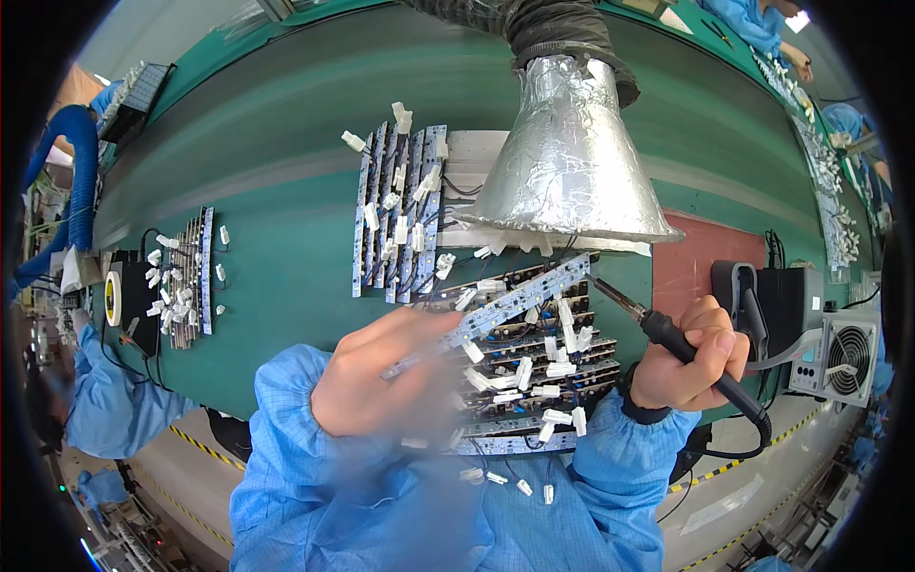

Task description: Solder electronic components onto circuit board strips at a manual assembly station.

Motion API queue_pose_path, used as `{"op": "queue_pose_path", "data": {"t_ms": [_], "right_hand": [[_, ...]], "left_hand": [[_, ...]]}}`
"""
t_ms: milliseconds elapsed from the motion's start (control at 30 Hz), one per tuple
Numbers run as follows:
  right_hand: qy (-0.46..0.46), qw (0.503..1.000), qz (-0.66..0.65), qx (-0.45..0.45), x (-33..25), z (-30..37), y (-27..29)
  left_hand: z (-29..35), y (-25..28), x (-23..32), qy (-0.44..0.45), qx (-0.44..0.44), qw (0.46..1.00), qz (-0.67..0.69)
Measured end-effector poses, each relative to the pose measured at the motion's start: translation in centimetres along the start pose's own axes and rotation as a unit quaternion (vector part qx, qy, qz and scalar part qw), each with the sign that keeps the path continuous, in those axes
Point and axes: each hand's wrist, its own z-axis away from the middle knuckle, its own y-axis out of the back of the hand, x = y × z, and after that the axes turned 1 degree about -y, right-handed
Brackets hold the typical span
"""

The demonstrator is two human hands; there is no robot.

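My left hand (367,370) is closed round the lower end of a long pale circuit board strip (522,303), which slants up to the right. In my right hand (688,364) is a soldering iron (669,337) with a dark handle. Its thin metal tip is close to the strip's upper right end; whether they touch I cannot tell. Beneath the held strip lie several more board strips (596,375) with black wires and white plug connectors (523,373). A blurred patch hides part of my left hand and the boards beside it.
A foil-covered fume hood (572,157) on a black hose hangs just beyond the strips. Upright board strips (362,224) stand left of it, with another bundle (207,272) farther left. A red mat (701,253) and a box with a fan (843,357) are at right. Co-workers sit around.
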Motion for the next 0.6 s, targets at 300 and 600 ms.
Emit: {"op": "queue_pose_path", "data": {"t_ms": [300, 600], "right_hand": [[0.004, 1.0, 0.006, -0.001, 0.13, -0.02, 0.02], [0.003, 1.0, 0.012, -0.007, 0.06, 0.09, 0.04]], "left_hand": [[-0.13, -0.05, 0.01, -0.001, 0.002, 1.0, -0.007], [-0.06, -0.07, 0.02, -0.004, -0.001, 1.0, -0.006]]}}
